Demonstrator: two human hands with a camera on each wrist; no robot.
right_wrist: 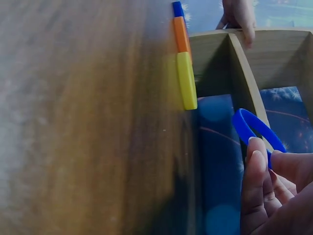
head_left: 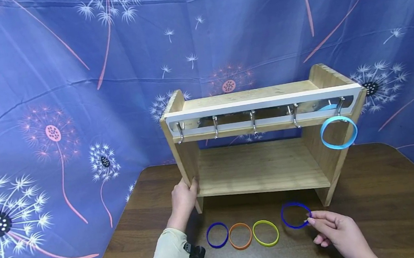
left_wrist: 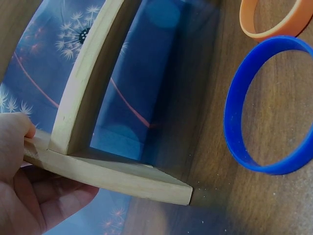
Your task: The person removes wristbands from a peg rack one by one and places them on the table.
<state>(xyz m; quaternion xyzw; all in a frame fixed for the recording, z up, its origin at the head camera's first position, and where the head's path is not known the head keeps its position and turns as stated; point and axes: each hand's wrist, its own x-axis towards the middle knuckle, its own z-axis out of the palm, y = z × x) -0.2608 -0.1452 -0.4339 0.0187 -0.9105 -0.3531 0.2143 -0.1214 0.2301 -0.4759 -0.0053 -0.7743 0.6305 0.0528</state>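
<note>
A wooden shelf (head_left: 261, 165) stands on the table, with a row of metal hooks along its white front rail (head_left: 265, 102). My left hand (head_left: 184, 199) grips the shelf's left side panel low down; in the left wrist view the thumb (left_wrist: 19, 125) and fingers lie on either side of that board. Between thumb and fingertips my right hand (head_left: 337, 231) pinches a dark blue wristband (head_left: 296, 215), lifted in front of the shelf's right leg. A light blue wristband (head_left: 339, 132) hangs from the rightmost hook (head_left: 340, 106).
In a row before the shelf lie a second dark blue wristband (head_left: 217, 235), an orange wristband (head_left: 240, 236) and a yellow wristband (head_left: 266, 233). A blue dandelion-print cloth (head_left: 75, 118) hangs behind the brown table (head_left: 398, 192). A dark wrist camera (head_left: 196, 253) sits on the left sleeve.
</note>
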